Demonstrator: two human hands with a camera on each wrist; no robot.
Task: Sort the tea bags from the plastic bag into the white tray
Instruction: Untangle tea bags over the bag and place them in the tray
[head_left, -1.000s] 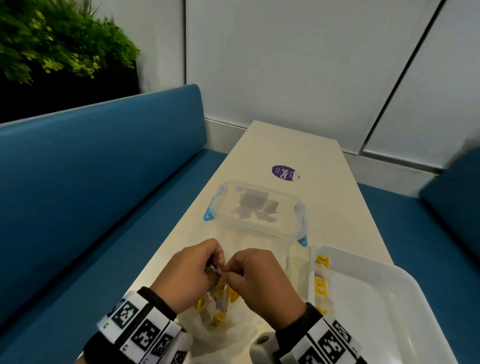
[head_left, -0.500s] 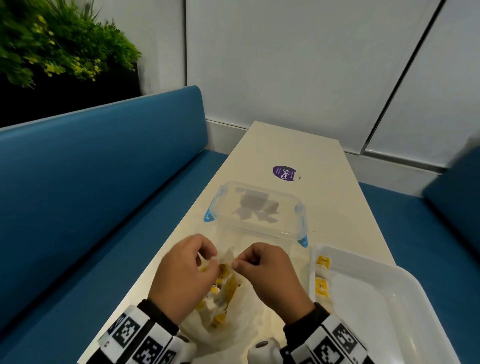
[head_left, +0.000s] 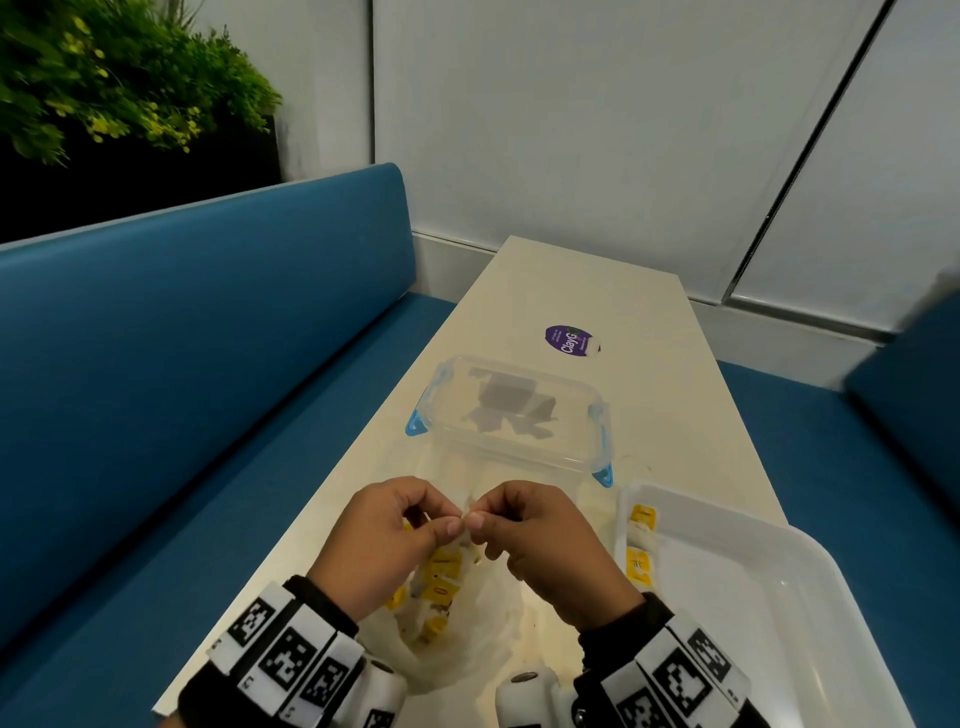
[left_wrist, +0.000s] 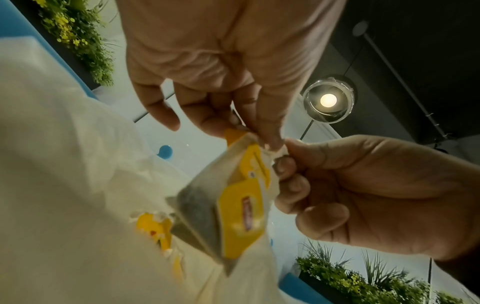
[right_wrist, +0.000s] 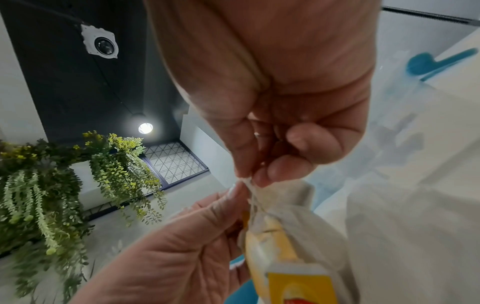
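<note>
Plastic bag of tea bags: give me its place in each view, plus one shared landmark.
Head: plastic bag bottom centre, under both hands.
Left wrist: bag fills the lower left.
Right wrist: bag lower centre.
Shared landmark: the two pinching hands at its top.

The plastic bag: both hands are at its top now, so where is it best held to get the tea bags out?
Hold the plastic bag by its gathered top edge, from above, one hand each side, as the left hand and right hand pinch it now. The film is limp; the tea bags hang below the mouth.
</note>
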